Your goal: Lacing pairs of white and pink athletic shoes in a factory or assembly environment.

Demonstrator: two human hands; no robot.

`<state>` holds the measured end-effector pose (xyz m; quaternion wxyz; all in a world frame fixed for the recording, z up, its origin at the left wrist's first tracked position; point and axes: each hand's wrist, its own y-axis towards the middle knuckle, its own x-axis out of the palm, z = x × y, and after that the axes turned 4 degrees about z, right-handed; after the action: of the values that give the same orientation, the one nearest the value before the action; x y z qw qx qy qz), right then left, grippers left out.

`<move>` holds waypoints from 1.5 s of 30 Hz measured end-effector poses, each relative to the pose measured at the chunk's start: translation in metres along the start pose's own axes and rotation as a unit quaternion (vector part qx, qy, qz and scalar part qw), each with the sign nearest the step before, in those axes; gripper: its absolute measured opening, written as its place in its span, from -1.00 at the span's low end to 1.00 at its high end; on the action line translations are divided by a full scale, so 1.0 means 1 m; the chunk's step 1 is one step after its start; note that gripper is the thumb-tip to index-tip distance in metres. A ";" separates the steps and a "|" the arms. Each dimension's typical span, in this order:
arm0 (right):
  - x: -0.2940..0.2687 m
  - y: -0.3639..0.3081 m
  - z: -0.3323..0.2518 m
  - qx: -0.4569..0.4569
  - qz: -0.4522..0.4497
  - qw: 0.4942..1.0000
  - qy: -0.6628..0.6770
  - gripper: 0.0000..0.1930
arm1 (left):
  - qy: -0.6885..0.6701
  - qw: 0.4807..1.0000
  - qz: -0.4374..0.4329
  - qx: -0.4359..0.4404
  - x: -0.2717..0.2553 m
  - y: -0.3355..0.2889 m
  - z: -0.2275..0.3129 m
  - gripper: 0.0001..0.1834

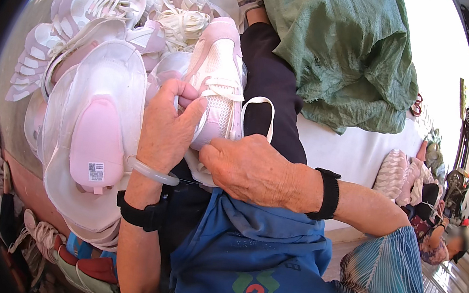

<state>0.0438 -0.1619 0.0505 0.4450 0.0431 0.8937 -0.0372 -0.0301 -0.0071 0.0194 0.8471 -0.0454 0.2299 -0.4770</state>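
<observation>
Uneven pulling could twist the loose lace (260, 99) on the pink shoe (221, 58), though what the curled grip of left hand (168, 123) or right hand (249, 168) pinches cannot be told.

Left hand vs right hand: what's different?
The left hand shows its thumb and forefinger beside the shoe's laces; the right hand is curled at the shoe's near end. The left wrist has a whitish bangle; the right wrist shows none. Both wrists wear black straps.
</observation>
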 end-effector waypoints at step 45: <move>-0.010 -0.065 -0.099 0.242 0.222 0.662 0.674 -0.82 | -0.332 0.943 0.001 -0.017 0.000 -0.176 0.045 -0.79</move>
<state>-0.0361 -0.2170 0.1200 -0.3103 0.3593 0.8728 -0.1130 -0.1491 -0.1087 0.1111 0.8750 -0.2151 -0.0562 -0.4301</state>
